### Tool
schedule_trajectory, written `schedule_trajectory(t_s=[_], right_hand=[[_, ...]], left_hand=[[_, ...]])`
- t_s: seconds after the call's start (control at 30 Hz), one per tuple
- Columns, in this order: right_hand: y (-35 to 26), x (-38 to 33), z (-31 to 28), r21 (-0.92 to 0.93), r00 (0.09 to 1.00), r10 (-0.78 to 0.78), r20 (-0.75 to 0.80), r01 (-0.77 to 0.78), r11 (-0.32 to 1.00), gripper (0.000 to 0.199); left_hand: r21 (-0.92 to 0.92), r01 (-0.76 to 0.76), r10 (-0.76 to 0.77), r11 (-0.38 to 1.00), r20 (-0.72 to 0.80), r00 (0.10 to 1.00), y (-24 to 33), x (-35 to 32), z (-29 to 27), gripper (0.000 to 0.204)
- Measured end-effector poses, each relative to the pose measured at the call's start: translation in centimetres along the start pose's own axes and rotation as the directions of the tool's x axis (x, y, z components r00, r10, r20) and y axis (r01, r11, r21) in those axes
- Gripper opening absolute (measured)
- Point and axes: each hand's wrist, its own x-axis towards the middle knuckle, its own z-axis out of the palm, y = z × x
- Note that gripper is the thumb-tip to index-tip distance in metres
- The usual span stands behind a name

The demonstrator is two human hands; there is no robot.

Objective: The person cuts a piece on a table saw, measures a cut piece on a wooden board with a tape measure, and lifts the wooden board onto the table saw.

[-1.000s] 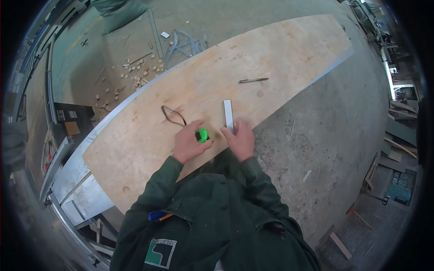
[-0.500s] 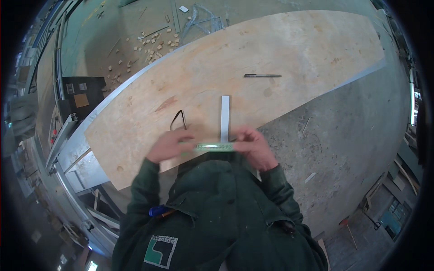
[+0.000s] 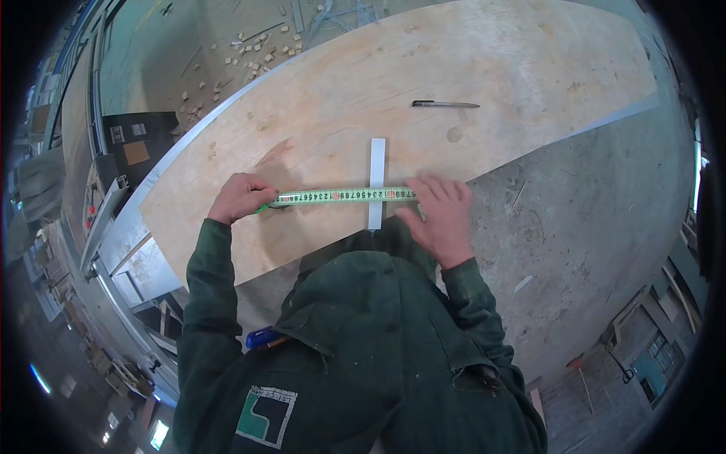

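A pale green tape measure (image 3: 325,197) is drawn out from left to right over the plywood sheet (image 3: 325,113). My left hand (image 3: 238,198) pinches it at its left end, where a bit of brighter green shows below the fingertips. At the other end, my right hand (image 3: 442,219) has it at the fingertips, the thumb lower down and apart; the very tip is hidden there. The blade crosses over a narrow white strip (image 3: 377,163) that lies lengthwise away from me, its near end by the sheet's front edge. A dark loop is mostly covered by the tape near my left hand.
A pen (image 3: 446,104) lies farther back on the sheet. Small wood blocks (image 3: 265,54) are scattered on the floor beyond the far left edge. A black box (image 3: 138,144) and a metal rail (image 3: 113,204) stand at the left. Bare concrete floor (image 3: 544,219) lies to the right.
My hands have moved apart and away from my body, stretching the tape measure out wide across the white strip. The dark loop on the sheet is now mostly covered.
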Motion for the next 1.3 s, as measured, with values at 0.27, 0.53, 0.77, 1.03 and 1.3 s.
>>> schedule_trajectory(t_s=[0.27,0.53,0.77,1.03,1.3], right_hand=[[1.2,-1.6,4.9,0.05,0.98,-0.191,-0.054,0.193,0.98,0.025],[2.2,-1.9,5.8,0.081,0.974,-0.197,-0.109,0.206,0.975,0.019],[3.0,-2.2,5.6,0.113,0.974,-0.188,-0.125,0.202,0.973,0.015],[3.1,-2.4,5.4,0.122,0.978,-0.182,-0.107,0.194,0.973,0.015],[3.2,-2.5,5.2,0.151,0.98,-0.164,-0.111,0.18,0.972,0.015]], left_hand=[[0.116,0.017,-0.011,0.993,-0.056,0.998,-1.2,-0.4,-0.4,0.025],[0.157,-0.023,0.041,0.987,-0.111,0.993,-1.5,-0.3,0.3,0.025],[0.223,-0.051,0.076,0.973,-0.107,0.991,0.4,-0.8,0.8,0.027],[0.204,-0.07,0.097,0.976,-0.127,0.987,-0.3,-0.6,1.2,0.028],[0.191,-0.048,0.07,0.98,-0.115,0.991,-0.1,-0.4,1.3,0.029]])
